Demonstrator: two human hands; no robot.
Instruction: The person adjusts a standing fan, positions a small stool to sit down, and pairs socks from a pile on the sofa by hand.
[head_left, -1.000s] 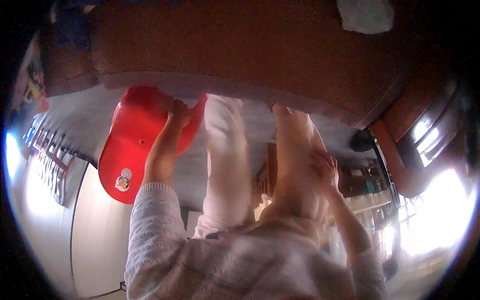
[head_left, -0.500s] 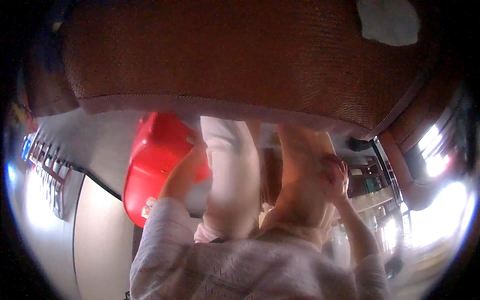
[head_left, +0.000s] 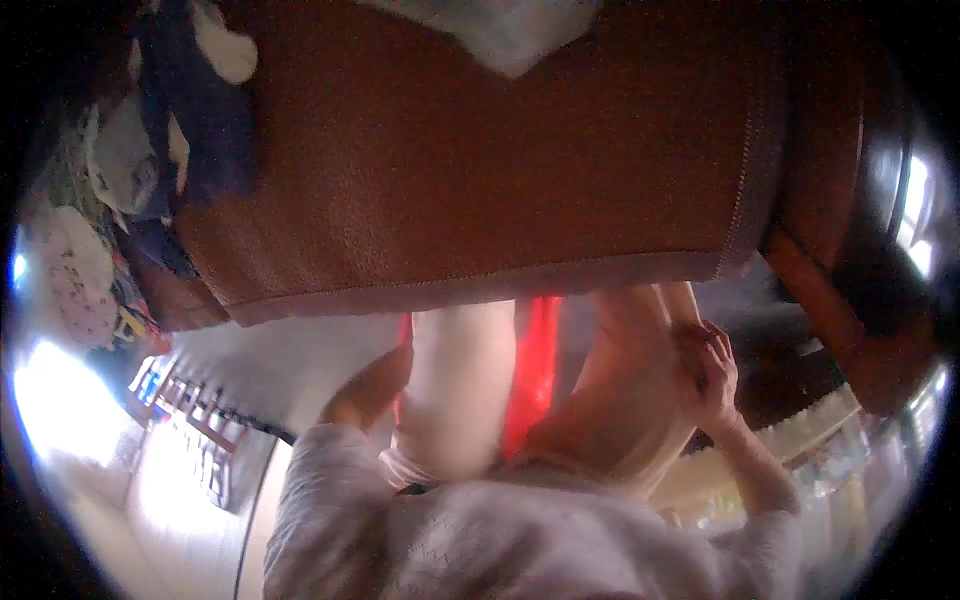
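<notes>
My right hand (head_left: 710, 375) rests against the outer side of my right leg (head_left: 630, 390); its fingers are loosely bent and slightly apart, and I see nothing held in them. My left forearm (head_left: 368, 392) passes behind my left leg (head_left: 455, 385), which hides the left hand and whatever it may touch. Both legs are in light trousers. Between them shows a smooth red plastic object (head_left: 535, 370), mostly hidden; a strip of red also shows beside my left forearm.
A brown leather seat (head_left: 480, 190) with stitched edges spans the view ahead. On it lie a pale cloth (head_left: 515, 35) and, at the left, a heap of dark blue and patterned clothes (head_left: 195, 110). A dark rack (head_left: 195, 405) stands on the far left.
The view has swung left, bringing the clothes heap into sight. The red object now shows mainly between my legs instead of left of them. My right hand stays against the leg.
</notes>
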